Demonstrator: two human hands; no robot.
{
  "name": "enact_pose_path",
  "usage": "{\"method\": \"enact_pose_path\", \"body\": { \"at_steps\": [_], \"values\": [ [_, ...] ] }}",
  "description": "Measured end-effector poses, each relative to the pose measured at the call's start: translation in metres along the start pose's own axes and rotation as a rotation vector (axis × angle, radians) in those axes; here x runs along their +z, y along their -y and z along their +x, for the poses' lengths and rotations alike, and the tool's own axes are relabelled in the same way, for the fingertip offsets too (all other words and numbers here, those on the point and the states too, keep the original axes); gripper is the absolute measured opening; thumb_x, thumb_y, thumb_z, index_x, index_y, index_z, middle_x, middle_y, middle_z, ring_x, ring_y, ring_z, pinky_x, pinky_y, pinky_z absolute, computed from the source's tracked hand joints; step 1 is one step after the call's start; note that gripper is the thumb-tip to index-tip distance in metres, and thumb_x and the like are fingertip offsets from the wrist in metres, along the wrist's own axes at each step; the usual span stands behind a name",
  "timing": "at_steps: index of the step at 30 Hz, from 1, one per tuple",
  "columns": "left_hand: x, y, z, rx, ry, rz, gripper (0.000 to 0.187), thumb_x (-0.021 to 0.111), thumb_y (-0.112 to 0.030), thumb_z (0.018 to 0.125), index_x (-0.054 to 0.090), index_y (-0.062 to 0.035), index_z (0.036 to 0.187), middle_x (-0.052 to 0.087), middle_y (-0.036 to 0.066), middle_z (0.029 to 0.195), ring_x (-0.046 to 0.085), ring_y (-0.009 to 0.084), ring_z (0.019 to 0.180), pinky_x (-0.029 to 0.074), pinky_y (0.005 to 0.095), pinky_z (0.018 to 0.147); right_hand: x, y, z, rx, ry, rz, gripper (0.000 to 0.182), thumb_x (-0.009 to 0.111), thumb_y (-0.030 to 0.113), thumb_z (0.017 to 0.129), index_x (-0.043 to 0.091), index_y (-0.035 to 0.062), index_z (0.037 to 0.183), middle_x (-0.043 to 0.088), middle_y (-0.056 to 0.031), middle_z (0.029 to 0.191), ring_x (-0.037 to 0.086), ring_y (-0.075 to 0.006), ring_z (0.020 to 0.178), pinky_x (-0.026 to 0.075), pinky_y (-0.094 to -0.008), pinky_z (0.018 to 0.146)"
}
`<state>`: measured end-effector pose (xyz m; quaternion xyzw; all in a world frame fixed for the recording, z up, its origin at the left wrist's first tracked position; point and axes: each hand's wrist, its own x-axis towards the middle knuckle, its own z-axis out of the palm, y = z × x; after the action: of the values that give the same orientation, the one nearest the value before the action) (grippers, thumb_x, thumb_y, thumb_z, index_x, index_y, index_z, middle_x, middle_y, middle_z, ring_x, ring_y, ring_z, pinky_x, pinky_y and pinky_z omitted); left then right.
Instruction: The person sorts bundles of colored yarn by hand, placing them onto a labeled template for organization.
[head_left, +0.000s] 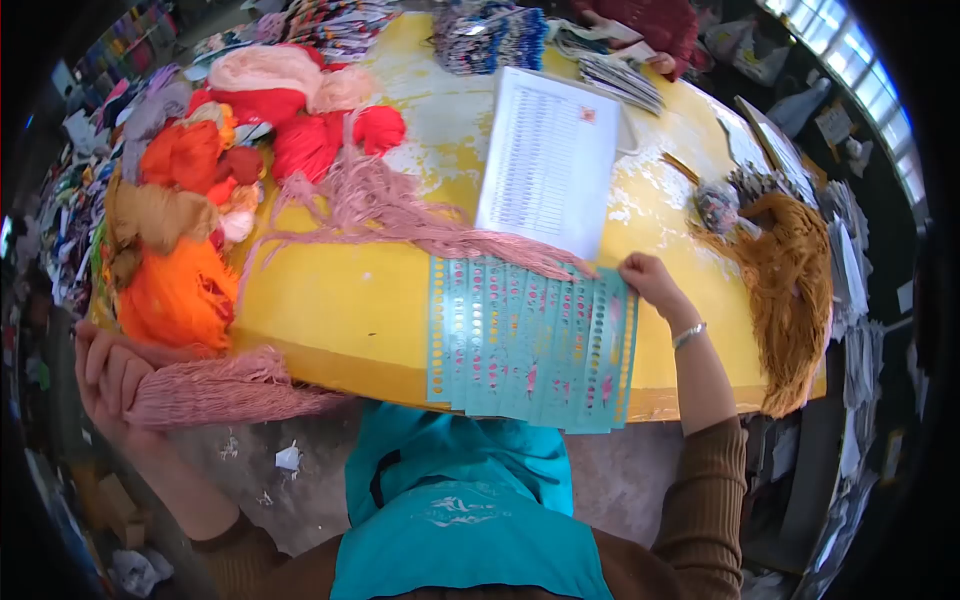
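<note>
Pink yarn (235,388) fills the curled left hand (112,378); the right hand (648,280) looks closed beside teal cards (530,345), its hold unclear.

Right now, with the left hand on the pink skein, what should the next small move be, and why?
Probably a short shift of the right hand leftward to the ends of the loose pink strands. They lie across the top of the turquoise cards, just short of that hand, while the left hand is busy with the pink skein.
</note>
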<state>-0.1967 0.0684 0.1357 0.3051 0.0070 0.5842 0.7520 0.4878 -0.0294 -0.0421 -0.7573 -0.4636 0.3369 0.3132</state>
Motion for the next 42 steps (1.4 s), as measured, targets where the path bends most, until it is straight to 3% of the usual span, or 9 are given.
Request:
{"method": "enact_pose_path", "body": {
  "at_steps": [5,10,16,22,26,30,34,39,42],
  "values": [
    [0.055,0.017,-0.021,0.279,-0.154,0.503,0.035,0.045,-0.020,0.099,0.051,0.0054,0.123,0.059,0.006,0.088,0.053,0.0115,0.073,0.042,0.0244,0.058,0.018,0.029,-0.009,-0.383,-0.406,-0.566,0.021,0.066,0.014,0.085,0.065,0.0011,0.102,0.067,-0.0090,0.099,0.063,-0.0170,0.094,0.051,-0.0307,0.074],
    [0.070,0.060,-0.005,0.284,0.212,1.671,0.059,0.060,-0.024,0.082,0.048,0.0045,0.133,0.058,0.020,0.124,0.041,0.0342,0.134,0.028,0.0476,0.110,0.131,0.230,-0.078,-0.568,0.217,0.360,0.055,0.074,0.022,0.082,0.053,0.0048,0.129,0.059,-0.0067,0.125,0.054,-0.0206,0.118,0.042,-0.0382,0.100],
    [0.091,0.061,-0.018,0.281,0.298,2.258,0.065,0.062,-0.033,0.081,0.047,-0.0048,0.137,0.041,0.019,0.142,0.027,0.0417,0.139,0.026,0.0496,0.111,0.278,0.341,-0.155,-0.729,1.078,0.418,0.054,0.081,0.014,0.073,0.057,0.0064,0.121,0.061,-0.0044,0.111,0.055,-0.0134,0.105,0.044,-0.0328,0.094],
    [0.010,-0.026,-0.074,0.376,-0.041,1.920,0.062,0.053,-0.043,0.090,0.050,-0.0001,0.135,0.040,0.014,0.146,0.026,0.0281,0.141,0.018,0.0408,0.115,0.322,0.307,-0.144,-0.459,1.063,0.403,0.019,0.066,0.005,0.080,0.062,0.0028,0.099,0.063,-0.0004,0.076,0.059,-0.0071,0.074,0.049,-0.0238,0.068],
    [-0.113,-0.012,-0.192,-0.281,-0.383,1.004,0.063,0.047,-0.046,0.097,0.047,0.0033,0.136,0.046,0.013,0.141,0.037,0.0248,0.135,0.024,0.0360,0.113,0.276,0.345,-0.132,-0.614,0.893,0.483,0.011,0.060,-0.003,0.080,0.063,-0.0003,0.090,0.062,0.0017,0.077,0.055,-0.0039,0.076,0.046,-0.0232,0.067],
    [-0.026,0.010,-0.164,-0.876,0.019,1.321,0.036,0.063,-0.023,0.091,0.063,0.0030,0.116,0.068,0.010,0.107,0.062,0.0148,0.102,0.048,0.0320,0.090,0.291,0.362,-0.138,-0.871,0.953,0.458,0.015,0.059,-0.005,0.076,0.065,-0.0002,0.088,0.065,0.0008,0.078,0.060,-0.0082,0.069,0.048,-0.0271,0.061],
    [-0.006,0.024,-0.119,-0.344,-0.317,1.311,0.011,0.062,-0.006,0.087,0.068,0.0019,0.093,0.068,0.004,0.086,0.062,0.0101,0.082,0.049,0.0264,0.077,0.296,0.383,-0.164,-1.154,1.119,-0.111,0.018,0.065,0.008,0.068,0.065,0.0038,0.086,0.063,-0.0154,0.075,0.064,-0.0302,0.071,0.050,-0.0361,0.066],
    [-0.038,0.085,-0.116,-0.571,0.838,1.054,0.044,0.080,-0.024,0.079,0.063,0.0000,0.112,0.068,0.010,0.101,0.063,0.0170,0.078,0.050,0.0281,0.069,0.290,0.375,-0.165,-1.187,0.782,-0.063,0.018,0.065,0.009,0.068,0.064,0.0042,0.085,0.063,-0.0166,0.076,0.062,-0.0349,0.072,0.049,-0.0394,0.064],
    [0.022,0.084,-0.107,-0.713,0.832,0.978,0.048,0.076,-0.033,0.082,0.062,-0.0033,0.117,0.066,0.011,0.094,0.060,0.0184,0.075,0.049,0.0278,0.066,0.300,0.338,-0.140,-0.913,0.820,0.134,0.020,0.068,0.013,0.073,0.063,0.0037,0.090,0.063,-0.0131,0.076,0.064,-0.0285,0.071,0.050,-0.0395,0.065]
  ]
}}
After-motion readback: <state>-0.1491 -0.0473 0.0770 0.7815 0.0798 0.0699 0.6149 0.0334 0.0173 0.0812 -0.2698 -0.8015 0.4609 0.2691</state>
